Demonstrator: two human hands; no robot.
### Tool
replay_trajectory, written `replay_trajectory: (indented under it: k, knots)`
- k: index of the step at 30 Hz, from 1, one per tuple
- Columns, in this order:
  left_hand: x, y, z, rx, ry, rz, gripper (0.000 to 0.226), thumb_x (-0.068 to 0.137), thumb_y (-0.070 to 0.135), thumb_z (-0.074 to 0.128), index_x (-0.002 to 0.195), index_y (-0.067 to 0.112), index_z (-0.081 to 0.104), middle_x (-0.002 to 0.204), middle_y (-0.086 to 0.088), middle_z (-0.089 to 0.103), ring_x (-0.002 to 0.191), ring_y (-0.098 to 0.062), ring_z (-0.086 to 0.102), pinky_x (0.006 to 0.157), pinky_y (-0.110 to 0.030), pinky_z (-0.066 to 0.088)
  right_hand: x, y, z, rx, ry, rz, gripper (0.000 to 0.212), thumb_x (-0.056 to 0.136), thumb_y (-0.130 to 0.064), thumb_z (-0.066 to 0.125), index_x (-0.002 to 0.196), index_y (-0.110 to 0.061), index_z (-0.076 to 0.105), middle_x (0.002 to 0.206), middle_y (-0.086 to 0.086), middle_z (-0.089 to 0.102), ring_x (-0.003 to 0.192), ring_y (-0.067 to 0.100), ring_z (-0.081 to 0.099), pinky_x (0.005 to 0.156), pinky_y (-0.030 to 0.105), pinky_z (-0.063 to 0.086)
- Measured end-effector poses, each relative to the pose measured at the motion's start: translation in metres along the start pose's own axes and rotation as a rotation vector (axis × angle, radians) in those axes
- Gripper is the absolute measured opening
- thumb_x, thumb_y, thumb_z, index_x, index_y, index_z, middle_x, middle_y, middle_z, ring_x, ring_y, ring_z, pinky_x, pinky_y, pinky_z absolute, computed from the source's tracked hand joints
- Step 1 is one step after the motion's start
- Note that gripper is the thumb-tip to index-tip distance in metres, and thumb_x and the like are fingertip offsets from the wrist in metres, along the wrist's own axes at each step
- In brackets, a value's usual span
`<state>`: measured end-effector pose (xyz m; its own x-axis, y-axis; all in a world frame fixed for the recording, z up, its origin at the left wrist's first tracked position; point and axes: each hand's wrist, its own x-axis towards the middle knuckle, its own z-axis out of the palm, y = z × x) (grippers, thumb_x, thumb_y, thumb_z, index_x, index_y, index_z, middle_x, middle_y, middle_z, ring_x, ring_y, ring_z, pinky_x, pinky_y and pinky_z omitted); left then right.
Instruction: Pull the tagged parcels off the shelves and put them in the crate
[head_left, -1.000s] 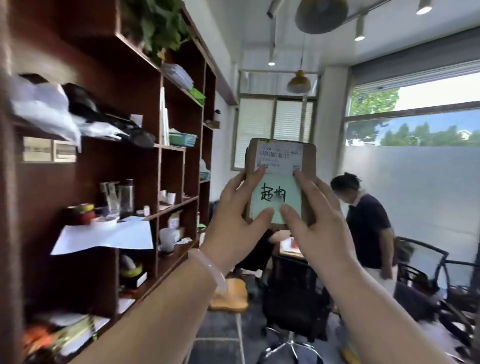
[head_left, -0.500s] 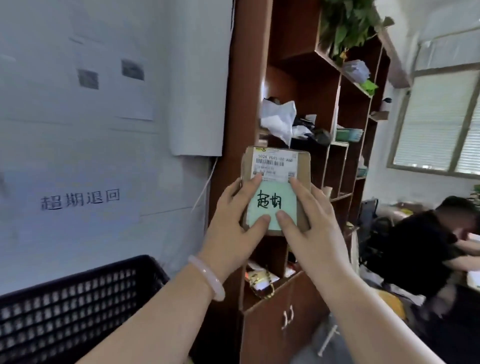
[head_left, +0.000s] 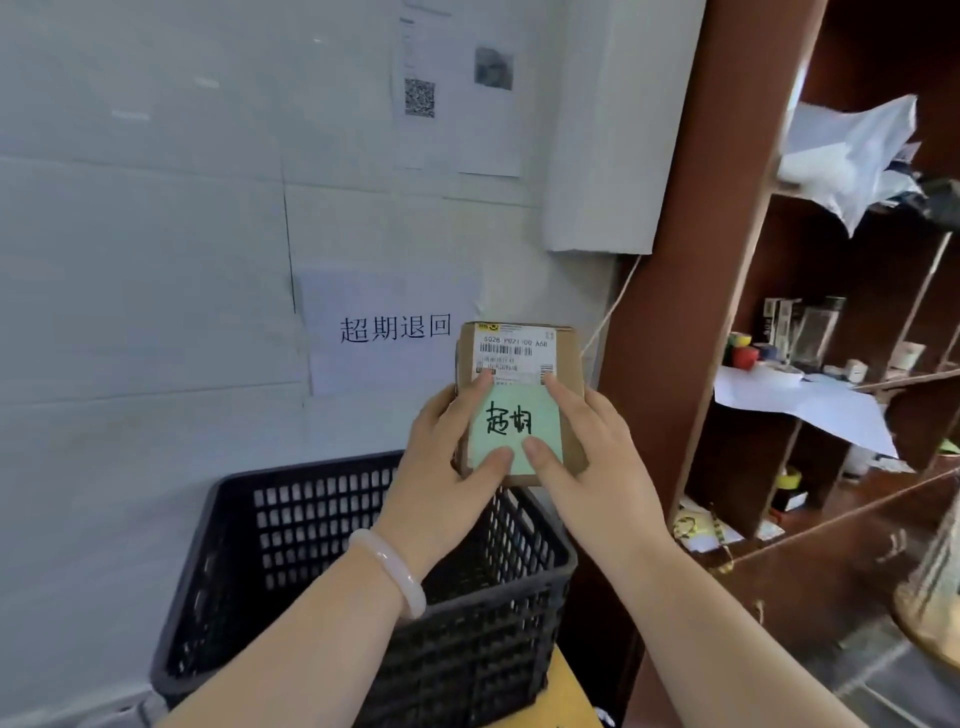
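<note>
A small brown cardboard parcel (head_left: 569, 364) carries a white shipping label and a green sticky note with black handwriting. Both hands hold it upright, label toward me. My left hand (head_left: 441, 467) grips its left side and my right hand (head_left: 592, 457) its right side, thumbs pressed on the green note. The parcel hangs just above the far right corner of a black perforated plastic crate (head_left: 322, 499), which stands against the white wall. The crate's floor is hidden behind my arms.
A dark wooden shelf unit (head_left: 696, 322) stands right of the crate, holding white paper, bags, tape rolls and small bottles. A printed sign (head_left: 395, 328) and other sheets hang on the wall. A yellow surface (head_left: 569, 691) lies under the crate.
My view has swung left from the room and shelves to the wall and crate. The parcel, still in both hands, has come down over the crate's far right corner.
</note>
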<state>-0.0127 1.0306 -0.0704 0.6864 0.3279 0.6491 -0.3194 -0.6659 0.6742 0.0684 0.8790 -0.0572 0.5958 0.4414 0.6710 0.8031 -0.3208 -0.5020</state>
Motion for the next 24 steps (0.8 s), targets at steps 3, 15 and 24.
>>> replay_trajectory:
  k: [3, 15, 24]
  knots:
    - [0.004, -0.024, -0.009, 0.027, 0.024, -0.047, 0.069, 0.090, 0.022, 0.065, 0.137, 0.056, 0.028, 0.147, 0.005, 0.033, 0.115, 0.033, 0.024, 0.083, 0.011, 0.025, 0.013, 0.007, 0.029, 0.013, -0.041, 0.005, 0.060, 0.085, -0.062, 0.046, 0.138, -0.062, 0.020, 0.146, -0.025, 0.027, 0.113, -0.021, 0.022, 0.071, 0.008, 0.033]
    - [0.024, -0.130, -0.008, 0.106, 0.101, -0.322, 0.069, 0.091, 0.020, 0.065, 0.137, 0.058, 0.031, 0.143, 0.008, 0.037, 0.117, 0.022, 0.036, 0.084, 0.003, 0.037, 0.065, 0.073, 0.147, 0.202, -0.317, 0.007, 0.060, 0.088, -0.057, 0.049, 0.140, -0.061, 0.021, 0.148, -0.022, 0.025, 0.119, -0.013, 0.024, 0.079, 0.008, 0.036]
    - [-0.017, -0.211, -0.043, 0.035, 0.055, -0.719, 0.064, 0.092, 0.018, 0.065, 0.131, 0.058, 0.034, 0.134, 0.019, 0.044, 0.124, -0.003, 0.048, 0.103, -0.027, 0.047, 0.052, 0.091, 0.261, 0.374, -0.795, 0.202, 0.069, 0.087, -0.044, 0.062, 0.143, -0.056, 0.024, 0.150, -0.016, 0.028, 0.123, -0.005, 0.028, 0.089, 0.011, 0.028]
